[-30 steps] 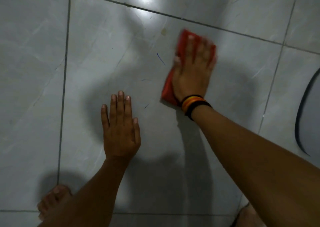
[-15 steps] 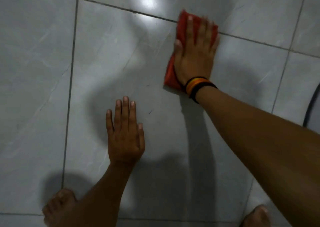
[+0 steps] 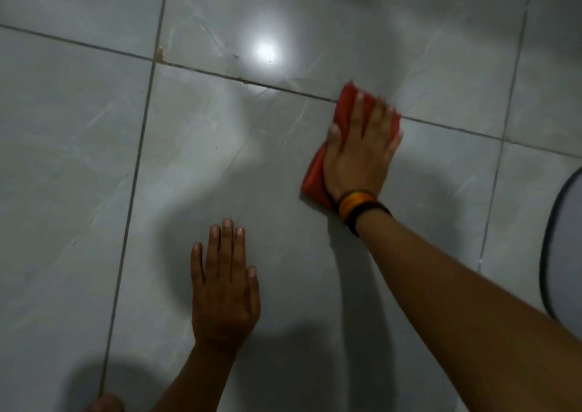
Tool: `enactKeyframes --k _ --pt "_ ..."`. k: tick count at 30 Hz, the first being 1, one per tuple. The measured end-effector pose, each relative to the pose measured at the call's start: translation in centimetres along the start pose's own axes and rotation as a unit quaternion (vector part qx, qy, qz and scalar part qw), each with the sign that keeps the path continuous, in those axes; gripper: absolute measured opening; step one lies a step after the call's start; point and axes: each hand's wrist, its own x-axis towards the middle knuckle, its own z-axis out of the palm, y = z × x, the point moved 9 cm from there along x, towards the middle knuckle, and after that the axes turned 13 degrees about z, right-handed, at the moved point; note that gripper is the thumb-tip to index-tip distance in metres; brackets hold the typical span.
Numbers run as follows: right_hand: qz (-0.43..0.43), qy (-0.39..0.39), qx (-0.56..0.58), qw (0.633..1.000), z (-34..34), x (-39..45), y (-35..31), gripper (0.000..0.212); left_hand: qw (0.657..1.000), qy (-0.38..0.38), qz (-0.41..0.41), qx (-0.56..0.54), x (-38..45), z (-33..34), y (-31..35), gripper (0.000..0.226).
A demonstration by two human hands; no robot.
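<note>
1 red cloth (image 3: 316, 177) under right hand (image 3: 359, 156), across grout line (image 3: 252, 84), left hand (image 3: 225, 289) apart

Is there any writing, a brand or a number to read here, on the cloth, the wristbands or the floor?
None can be read. The red cloth, the floor tiles and the wristbands show no letters or numbers. The bands show only orange, yellow and dark stripes.

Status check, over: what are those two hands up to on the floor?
Right hand flat on red cloth, pressing it to tiled floor across a grout line. Left hand flat on floor, empty. Dark-rimmed grey object at right, apart from cloth.
</note>
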Motion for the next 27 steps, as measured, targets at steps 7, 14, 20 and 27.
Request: enactKeyframes --k 7,14,20,27 --pt "-0.332 -0.047 -0.04 0.941 2.2 -6.9 -8.4 0.064 1.0 -0.004 0.002 -0.009 0.2 -0.3 0.0 0.068" --pt "-0.099 -0.02 -0.071 0.992 1.7 -9.6 6.3 0.065 1.0 -0.011 0.002 -0.007 0.1 -0.3 0.1 0.067" --pt "-0.182 -0.034 -0.017 0.982 3.6 -13.5 -5.8 0.067 1.0 0.009 0.008 -0.026 0.3 -0.5 0.2 0.068" --pt "-0.201 0.006 -0.021 0.979 2.1 -3.6 -7.4 0.063 1.0 -0.012 -0.003 -0.009 0.2 -0.3 0.0 0.067"
